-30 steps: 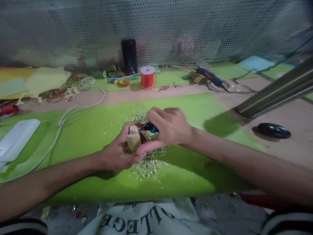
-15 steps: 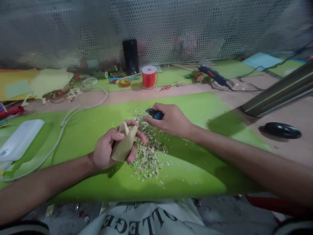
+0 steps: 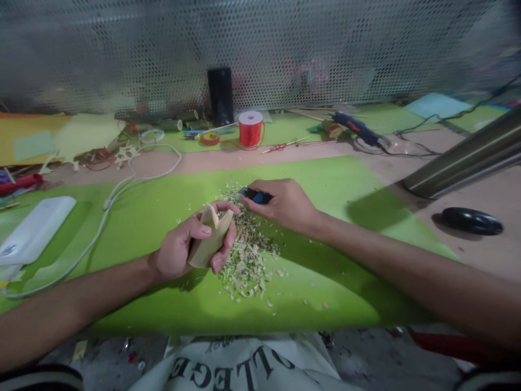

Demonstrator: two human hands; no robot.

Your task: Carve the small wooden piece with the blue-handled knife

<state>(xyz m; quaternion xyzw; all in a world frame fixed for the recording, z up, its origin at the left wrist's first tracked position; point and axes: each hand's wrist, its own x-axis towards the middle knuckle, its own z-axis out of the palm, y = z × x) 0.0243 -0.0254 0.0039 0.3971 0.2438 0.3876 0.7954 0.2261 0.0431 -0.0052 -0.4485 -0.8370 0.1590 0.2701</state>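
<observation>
My left hand is closed around a pale piece of bamboo with a V-shaped notch cut in its upper end. To the right of it, my right hand grips a dark utility knife with blue parts; its tip points left. The knife and the bamboo are apart. Beneath and between the hands lies a heap of pale shavings on the green sheet.
A white power bank with a cable lies at left. Along the back stand a red thread spool, a black phone and a glue gun. At right are a metal post and a black oval object.
The fingers of my left hand have closed more tightly around the bamboo piece. My right hand has turned the knife slightly and brought it a little down and left.
</observation>
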